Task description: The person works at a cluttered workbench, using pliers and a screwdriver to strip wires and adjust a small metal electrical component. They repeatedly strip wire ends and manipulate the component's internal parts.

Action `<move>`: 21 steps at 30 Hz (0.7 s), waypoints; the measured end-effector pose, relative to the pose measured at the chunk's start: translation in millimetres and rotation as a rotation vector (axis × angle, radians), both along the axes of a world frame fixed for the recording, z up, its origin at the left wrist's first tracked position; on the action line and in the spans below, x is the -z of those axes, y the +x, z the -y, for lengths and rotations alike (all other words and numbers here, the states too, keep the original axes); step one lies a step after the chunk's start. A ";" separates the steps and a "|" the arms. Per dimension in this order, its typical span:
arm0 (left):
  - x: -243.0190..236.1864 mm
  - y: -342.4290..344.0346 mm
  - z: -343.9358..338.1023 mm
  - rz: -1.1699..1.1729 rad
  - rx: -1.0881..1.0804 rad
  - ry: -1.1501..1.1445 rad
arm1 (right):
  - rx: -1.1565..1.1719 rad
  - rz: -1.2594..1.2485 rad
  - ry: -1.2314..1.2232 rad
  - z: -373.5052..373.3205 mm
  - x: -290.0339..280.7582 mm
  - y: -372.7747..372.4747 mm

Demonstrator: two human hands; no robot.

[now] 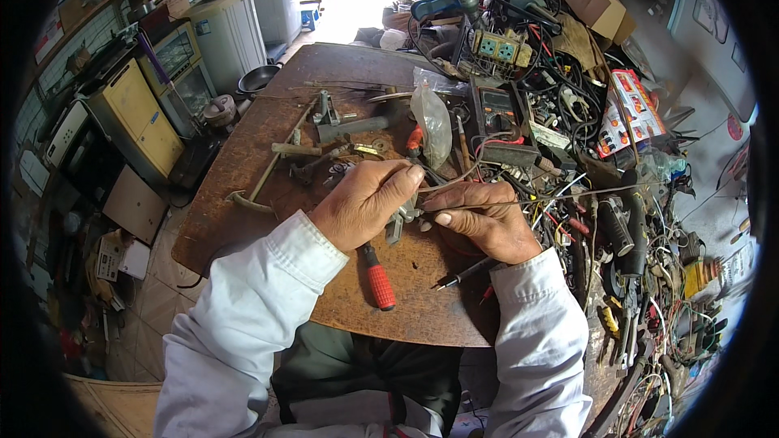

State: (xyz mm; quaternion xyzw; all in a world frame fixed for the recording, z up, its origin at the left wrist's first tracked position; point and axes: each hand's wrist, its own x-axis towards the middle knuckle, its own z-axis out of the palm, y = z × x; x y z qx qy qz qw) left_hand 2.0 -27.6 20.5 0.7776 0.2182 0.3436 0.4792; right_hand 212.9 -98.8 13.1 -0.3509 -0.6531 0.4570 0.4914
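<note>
Both forearms (243, 300) are angled inward; the left hand (363, 201) is curled, the right hand (491, 223) is held pinched.

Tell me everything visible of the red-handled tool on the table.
The red-handled tool has a textured, rubbery-looking grip, dark collar and dark butt. It lies on the worn brown table, butt toward the person's body, other end toward the left hand. Its tip cannot be made out; neither hand holds it.
</note>
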 end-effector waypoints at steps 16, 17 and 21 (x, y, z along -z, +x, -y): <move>3.7 4.3 4.1 0.022 -0.184 0.124 | 0.188 -0.237 -0.254 10.0 9.3 -22.0; 3.6 4.0 4.1 0.013 -0.192 0.123 | 0.184 -0.281 -0.273 9.7 9.5 -23.3; 4.2 -1.0 0.4 -0.043 -0.178 0.129 | 0.191 -0.443 -0.304 11.7 12.3 -19.6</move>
